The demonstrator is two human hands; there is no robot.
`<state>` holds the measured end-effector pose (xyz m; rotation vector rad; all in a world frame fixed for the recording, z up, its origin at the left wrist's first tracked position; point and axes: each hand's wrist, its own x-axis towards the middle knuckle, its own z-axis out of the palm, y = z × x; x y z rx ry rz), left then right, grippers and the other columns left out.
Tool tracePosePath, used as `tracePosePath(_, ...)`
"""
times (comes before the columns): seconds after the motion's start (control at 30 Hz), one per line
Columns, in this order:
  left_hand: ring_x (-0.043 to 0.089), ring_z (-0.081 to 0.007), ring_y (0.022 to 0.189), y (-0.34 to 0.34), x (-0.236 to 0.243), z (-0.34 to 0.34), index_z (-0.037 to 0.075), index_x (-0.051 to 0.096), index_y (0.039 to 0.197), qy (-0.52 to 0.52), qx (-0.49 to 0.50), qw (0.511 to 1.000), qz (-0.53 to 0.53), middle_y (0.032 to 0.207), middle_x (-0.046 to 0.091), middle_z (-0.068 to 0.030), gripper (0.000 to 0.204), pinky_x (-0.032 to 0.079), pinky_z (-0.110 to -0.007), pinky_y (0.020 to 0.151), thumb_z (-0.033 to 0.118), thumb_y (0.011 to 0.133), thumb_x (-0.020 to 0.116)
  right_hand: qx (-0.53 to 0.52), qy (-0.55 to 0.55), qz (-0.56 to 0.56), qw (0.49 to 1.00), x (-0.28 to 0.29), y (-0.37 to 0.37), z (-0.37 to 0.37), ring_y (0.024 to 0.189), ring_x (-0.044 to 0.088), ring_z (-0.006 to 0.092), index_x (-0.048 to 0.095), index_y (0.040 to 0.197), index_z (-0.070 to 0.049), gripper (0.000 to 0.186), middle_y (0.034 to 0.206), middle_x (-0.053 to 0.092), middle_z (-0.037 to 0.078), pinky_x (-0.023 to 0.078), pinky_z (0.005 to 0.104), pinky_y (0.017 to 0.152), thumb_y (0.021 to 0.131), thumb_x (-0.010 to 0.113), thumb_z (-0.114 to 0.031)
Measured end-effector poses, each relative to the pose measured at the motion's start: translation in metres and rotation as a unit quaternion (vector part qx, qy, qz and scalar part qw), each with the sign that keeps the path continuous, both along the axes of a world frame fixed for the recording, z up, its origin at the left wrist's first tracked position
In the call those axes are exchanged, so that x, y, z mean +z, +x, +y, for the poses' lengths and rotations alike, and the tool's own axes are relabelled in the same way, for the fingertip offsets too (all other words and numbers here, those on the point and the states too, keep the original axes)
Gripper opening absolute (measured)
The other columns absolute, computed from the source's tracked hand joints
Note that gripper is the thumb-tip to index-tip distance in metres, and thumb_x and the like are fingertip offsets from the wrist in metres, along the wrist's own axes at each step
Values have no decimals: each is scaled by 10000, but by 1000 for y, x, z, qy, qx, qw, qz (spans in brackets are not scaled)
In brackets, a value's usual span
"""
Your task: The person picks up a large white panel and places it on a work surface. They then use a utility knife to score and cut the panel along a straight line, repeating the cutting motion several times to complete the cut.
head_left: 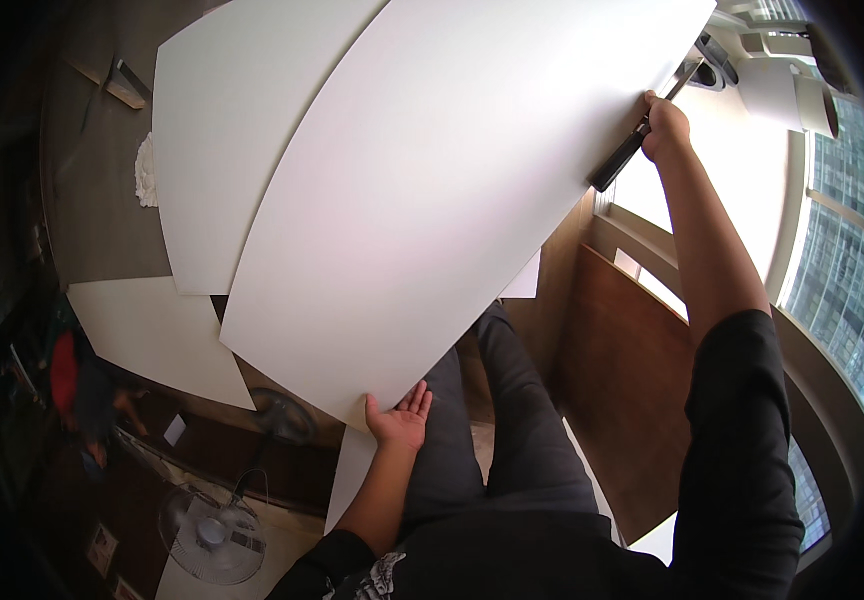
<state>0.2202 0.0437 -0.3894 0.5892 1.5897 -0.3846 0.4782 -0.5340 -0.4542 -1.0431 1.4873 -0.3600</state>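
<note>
A large white sheet (432,170) slants across the middle, its near corner by my lap. My left hand (399,425) is at that corner, palm up and fingers stretched out, its thumb touching the sheet's edge. At the sheet's right edge, my right hand (665,128) is closed around a long, narrow tool with a black handle (620,160). The tool's thin front part points away from me; its exact kind is unclear. My right thumb lies against the sheet's edge. Another white sheet (222,130) lies partly beneath the first.
A smaller white piece (167,325) lies at the left of the dark table (102,240). Beyond it are a crumpled white bundle (146,170) and a wooden block (117,85). A fan (214,535) stands lower left, near another person (77,375). Windows (847,210) line the right.
</note>
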Motion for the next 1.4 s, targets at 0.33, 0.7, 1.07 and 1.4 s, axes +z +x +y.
tracePosePath(0.33, 647, -345, 1083, 159, 14, -127, 33, 648, 1167, 226, -722, 381, -532, 1156, 707, -146, 281, 496, -420, 978, 214, 953, 677, 152, -85, -1, 985, 60, -141, 91, 512, 455, 107, 594, 1207, -22, 359, 644, 430, -19, 399, 274, 472, 1093, 536, -357)
tracePosePath(0.7, 117, -227, 1597, 331, -88, -317, 256, 357, 1606, 495, -740, 81, -448, 1720, 224, -29, 672, -5, -506, 1296, 594, 1026, 399, 173, 50, -61, 982, -6, -201, 207, 585, 447, 74, 535, 837, -107, 400, 705, 477, -24, 407, 247, 535, 1085, 543, -421)
tracePosePath(1.07, 113, -219, 1601, 333, -94, -322, 249, 323, 1622, 509, -745, 47, -428, 1727, 207, -38, 701, -2, -494, 1294, 602, 1023, 411, 247, 53, -2, 967, -41, -226, 210, 704, 494, 102, 669, 856, 7, 406, 718, 562, -10, 447, 302, 649, 1012, 681, -368)
tracePosePath(1.4, 175, -274, 1580, 333, -95, -327, 177, 353, 1596, 519, -730, 15, -444, 1700, 254, -98, 663, 80, -513, 1285, 506, 1034, 477, 225, -9, -30, 974, -40, -186, 189, 634, 392, 57, 584, 730, -29, 501, 653, 447, -46, 324, 263, 551, 1030, 658, -422)
